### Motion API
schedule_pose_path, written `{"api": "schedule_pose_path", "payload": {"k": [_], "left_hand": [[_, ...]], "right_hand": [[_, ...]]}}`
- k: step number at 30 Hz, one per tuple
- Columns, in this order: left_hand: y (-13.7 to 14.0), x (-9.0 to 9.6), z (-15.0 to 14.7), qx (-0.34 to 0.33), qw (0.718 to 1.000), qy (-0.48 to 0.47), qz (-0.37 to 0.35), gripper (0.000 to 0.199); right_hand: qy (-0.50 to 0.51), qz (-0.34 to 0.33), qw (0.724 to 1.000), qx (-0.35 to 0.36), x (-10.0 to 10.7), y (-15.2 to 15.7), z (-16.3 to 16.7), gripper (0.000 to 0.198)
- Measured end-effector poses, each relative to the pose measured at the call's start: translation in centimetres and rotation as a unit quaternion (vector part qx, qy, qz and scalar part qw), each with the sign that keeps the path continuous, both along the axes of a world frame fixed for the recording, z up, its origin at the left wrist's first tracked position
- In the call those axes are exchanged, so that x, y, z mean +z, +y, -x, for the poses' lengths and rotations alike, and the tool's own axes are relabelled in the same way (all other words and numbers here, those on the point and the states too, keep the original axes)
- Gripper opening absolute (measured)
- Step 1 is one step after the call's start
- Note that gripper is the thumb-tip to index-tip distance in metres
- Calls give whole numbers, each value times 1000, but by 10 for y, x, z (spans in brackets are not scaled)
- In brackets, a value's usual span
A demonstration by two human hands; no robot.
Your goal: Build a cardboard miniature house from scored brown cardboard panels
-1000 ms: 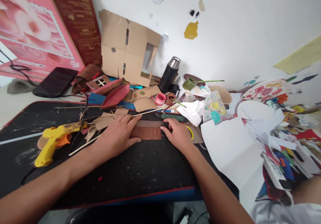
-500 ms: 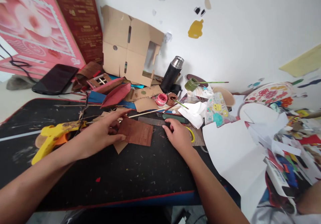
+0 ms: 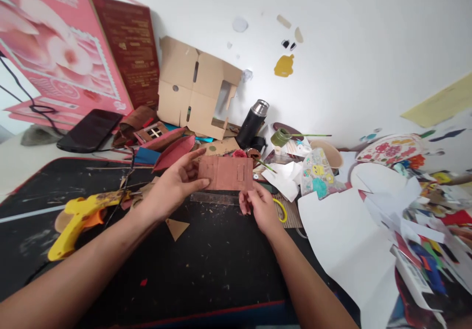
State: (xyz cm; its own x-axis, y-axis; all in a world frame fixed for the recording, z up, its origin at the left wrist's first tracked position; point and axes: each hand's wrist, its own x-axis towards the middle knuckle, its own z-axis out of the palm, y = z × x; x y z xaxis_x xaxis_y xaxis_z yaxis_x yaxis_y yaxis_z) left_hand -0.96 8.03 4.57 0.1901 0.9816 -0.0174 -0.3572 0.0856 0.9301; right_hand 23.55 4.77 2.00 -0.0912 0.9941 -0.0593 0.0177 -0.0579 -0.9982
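A: Where is the reddish-brown cardboard piece (image 3: 226,172)?
B: Raised in front of the person, above the black mat (image 3: 206,270), its broad face towards the camera. A small rectangle is marked near its right end.

A: And the left hand (image 3: 177,184)?
B: It grips the piece at the left end, with the thumb across the front and the other fingers partly hidden at the edge and behind.

A: Does the right hand (image 3: 259,205) grip it too?
B: That cannot be told. Its fingers are curled at the lower right corner, but whether they pinch the card or only rest against it is unclear.

A: What lies close by?
B: A transparent ruler (image 3: 214,199) lies flat on the mat, just below the piece in the view, and a triangular cardboard scrap (image 3: 177,228) is nearer the person. The yellow handle (image 3: 283,210) (probably of scissors, the rest being covered) shows beside the right hand.

A: Farther out?
B: A yellow glue gun (image 3: 73,228) rests left of the left forearm; a black thermos (image 3: 250,125) leans, silver top upward, behind the piece.
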Motion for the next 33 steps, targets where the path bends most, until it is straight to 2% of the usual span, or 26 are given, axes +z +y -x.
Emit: {"api": "schedule_pose_path", "payload": {"k": [5,8,11,14,19,26,33], "left_hand": [[7,-7,-16,75,993,-83,32,65],[5,-11,-23,97,987,-114,64,57],[0,-12,-24,94,987,-110,75,54],[-5,-13,-24,86,988,-106,71,53],[-11,-19,-26,35,992,-76,96,48],[-13,-18,-25,-6,989,-71,133,36],[-14,-16,-24,-14,987,-71,142,40]], "right_hand": [[117,0,991,-58,1,13,19,55],[150,7,988,-28,-1,13,36,52],[154,23,988,-14,-5,10,46,49],[156,40,986,-33,-13,8,48,49],[126,59,990,-22,-22,3,46,61],[130,68,989,-20,-18,-1,41,62],[131,86,988,5,-18,-3,37,65]]}}
